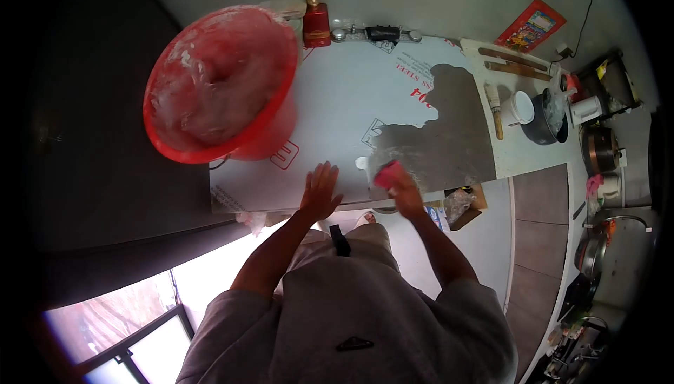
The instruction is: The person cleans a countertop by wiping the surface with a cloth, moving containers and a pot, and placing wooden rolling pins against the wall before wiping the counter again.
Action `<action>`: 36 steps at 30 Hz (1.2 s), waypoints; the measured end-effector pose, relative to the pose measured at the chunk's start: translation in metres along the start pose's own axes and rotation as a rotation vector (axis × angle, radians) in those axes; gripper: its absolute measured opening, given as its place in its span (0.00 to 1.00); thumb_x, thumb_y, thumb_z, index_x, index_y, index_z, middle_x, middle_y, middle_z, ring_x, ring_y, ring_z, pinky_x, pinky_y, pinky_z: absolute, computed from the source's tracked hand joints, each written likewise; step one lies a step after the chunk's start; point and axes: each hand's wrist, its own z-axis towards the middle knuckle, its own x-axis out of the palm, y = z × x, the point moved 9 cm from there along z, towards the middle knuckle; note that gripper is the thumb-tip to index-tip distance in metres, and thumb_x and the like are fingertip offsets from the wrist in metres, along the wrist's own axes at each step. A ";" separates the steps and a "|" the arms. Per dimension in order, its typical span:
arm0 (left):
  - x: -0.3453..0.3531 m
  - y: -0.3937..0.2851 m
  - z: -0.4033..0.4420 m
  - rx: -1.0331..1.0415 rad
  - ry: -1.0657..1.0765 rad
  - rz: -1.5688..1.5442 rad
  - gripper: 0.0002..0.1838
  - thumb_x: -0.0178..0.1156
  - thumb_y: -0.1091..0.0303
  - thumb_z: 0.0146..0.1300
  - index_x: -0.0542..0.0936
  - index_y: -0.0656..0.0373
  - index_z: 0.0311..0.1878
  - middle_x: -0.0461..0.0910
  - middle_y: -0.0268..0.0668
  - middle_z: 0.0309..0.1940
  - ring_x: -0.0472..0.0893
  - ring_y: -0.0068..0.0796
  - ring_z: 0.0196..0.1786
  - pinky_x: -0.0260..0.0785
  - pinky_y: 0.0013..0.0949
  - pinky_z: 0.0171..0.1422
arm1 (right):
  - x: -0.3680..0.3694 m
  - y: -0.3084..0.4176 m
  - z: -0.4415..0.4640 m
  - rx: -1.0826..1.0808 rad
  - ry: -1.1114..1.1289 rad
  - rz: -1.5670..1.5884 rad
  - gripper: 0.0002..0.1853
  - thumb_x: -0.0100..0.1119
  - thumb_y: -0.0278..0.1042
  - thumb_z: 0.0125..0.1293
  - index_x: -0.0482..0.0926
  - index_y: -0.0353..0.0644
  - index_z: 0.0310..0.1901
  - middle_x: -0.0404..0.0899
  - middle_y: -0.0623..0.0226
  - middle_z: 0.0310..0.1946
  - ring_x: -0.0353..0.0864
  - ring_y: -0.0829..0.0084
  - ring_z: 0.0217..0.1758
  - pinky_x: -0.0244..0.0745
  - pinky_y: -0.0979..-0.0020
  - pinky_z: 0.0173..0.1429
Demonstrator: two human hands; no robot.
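Observation:
My left hand (321, 191) lies flat on the front part of the steel-sheet tabletop (330, 117), fingers stretched out and holding nothing. It rests on the pale printed film that covers much of the sheet. My right hand (405, 194) is closed around a small pink piece (387, 173), perhaps a scraper or sponge; its exact kind is unclear. That piece is at the edge between the film and a bare grey patch (449, 138) with a ragged outline. Whitish smears show on the grey metal beside it.
A large red basin (289, 103) with whitish residue stands at the left. Along the wall are a red bottle (316, 22) and a silver-and-black device (382, 34). Rolling pins (516, 68), a brush (494, 107), a white tub (518, 108) and a dark pot (544, 121) sit at the right.

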 end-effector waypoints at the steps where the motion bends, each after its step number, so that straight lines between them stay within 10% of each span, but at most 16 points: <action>1: -0.004 -0.005 0.001 -0.034 0.024 0.008 0.45 0.58 0.50 0.63 0.48 0.56 0.76 0.40 0.48 0.77 0.40 0.48 0.79 0.35 0.60 0.77 | -0.009 -0.039 -0.007 0.081 -0.097 -0.042 0.24 0.56 0.29 0.61 0.71 0.45 0.61 0.71 0.54 0.60 0.69 0.50 0.63 0.65 0.53 0.66; 5: -0.002 -0.030 0.015 -0.026 -0.043 0.044 0.43 0.58 0.49 0.62 0.52 0.56 0.75 0.42 0.47 0.77 0.40 0.47 0.79 0.33 0.59 0.77 | -0.025 -0.014 -0.018 -0.014 -0.538 -0.628 0.24 0.58 0.32 0.61 0.69 0.36 0.60 0.69 0.45 0.60 0.69 0.40 0.61 0.64 0.47 0.64; 7: 0.003 -0.040 0.029 -0.029 -0.096 0.102 0.43 0.57 0.49 0.62 0.52 0.55 0.75 0.42 0.47 0.77 0.40 0.46 0.80 0.32 0.59 0.78 | -0.005 0.030 -0.007 -0.069 -0.424 -0.170 0.24 0.56 0.19 0.56 0.74 0.39 0.56 0.70 0.51 0.60 0.68 0.49 0.64 0.66 0.53 0.65; 12: 0.010 -0.057 0.041 -0.058 -0.039 0.097 0.42 0.55 0.47 0.63 0.52 0.54 0.75 0.41 0.44 0.78 0.39 0.43 0.80 0.32 0.56 0.78 | -0.030 -0.002 -0.015 -0.157 -0.060 -0.189 0.26 0.59 0.21 0.48 0.74 0.41 0.54 0.71 0.52 0.58 0.68 0.47 0.63 0.61 0.50 0.67; 20: 0.023 -0.067 0.048 -0.079 -0.061 0.077 0.42 0.57 0.49 0.61 0.53 0.50 0.75 0.41 0.43 0.78 0.40 0.43 0.80 0.32 0.55 0.79 | -0.078 -0.041 -0.019 0.102 -0.488 -0.509 0.28 0.60 0.31 0.52 0.71 0.40 0.58 0.64 0.48 0.65 0.61 0.41 0.68 0.56 0.43 0.69; 36: 0.033 -0.097 0.075 -0.028 -0.070 0.096 0.42 0.55 0.47 0.59 0.55 0.49 0.75 0.46 0.46 0.77 0.45 0.48 0.78 0.35 0.57 0.78 | -0.070 -0.029 -0.021 -0.118 -0.157 -0.414 0.29 0.57 0.34 0.58 0.68 0.42 0.64 0.60 0.49 0.68 0.56 0.40 0.72 0.55 0.45 0.71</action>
